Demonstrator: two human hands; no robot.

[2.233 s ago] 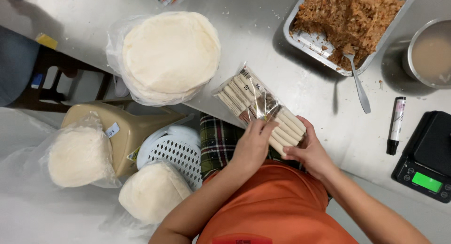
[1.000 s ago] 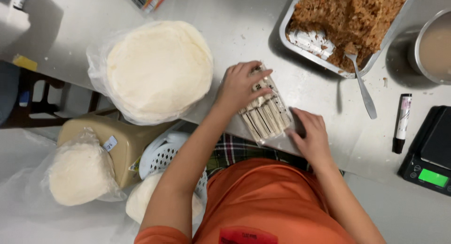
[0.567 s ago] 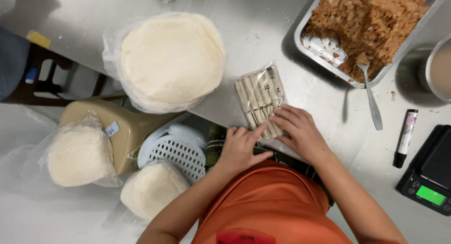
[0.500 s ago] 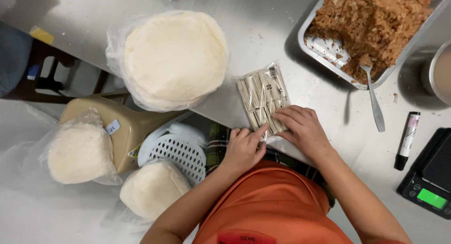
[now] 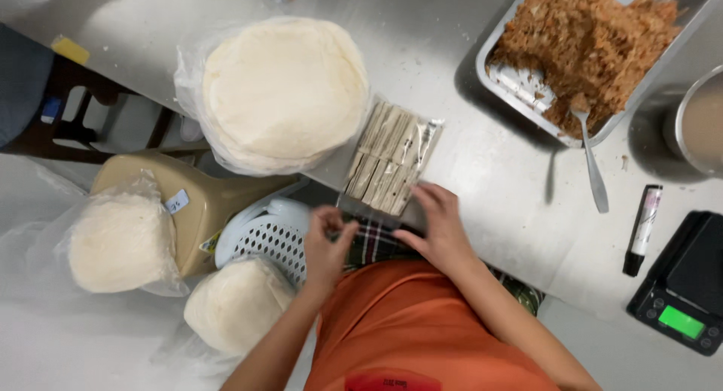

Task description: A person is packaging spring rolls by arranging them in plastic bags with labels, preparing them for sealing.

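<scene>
Both hands work at the near edge of a steel table (image 5: 452, 30), close to the person's orange shirt. Right hand (image 5: 439, 229) lies palm down with fingers spread loosely, fingertips on the near end of a clear packet of pale sticks (image 5: 392, 159); it presses rather than grips. Left hand (image 5: 326, 244) hangs just off the table edge, fingers curled and pinching the packet's near corner, though the hold is hard to make out. That packet lies flat on the table, tilted, just beside a bagged stack of flat breads (image 5: 282, 90) that overhangs the edge. Farther right sit a metal tray of shredded filling (image 5: 584, 41) with a spoon (image 5: 589, 161) in it, a marker (image 5: 642, 229) and a small scale (image 5: 681, 282). Bare steel lies open between packet and tray. Below the edge, near the left hand, stand a white basket (image 5: 267, 237), a tan stool (image 5: 199, 199) and two more bagged stacks (image 5: 117, 240).
</scene>
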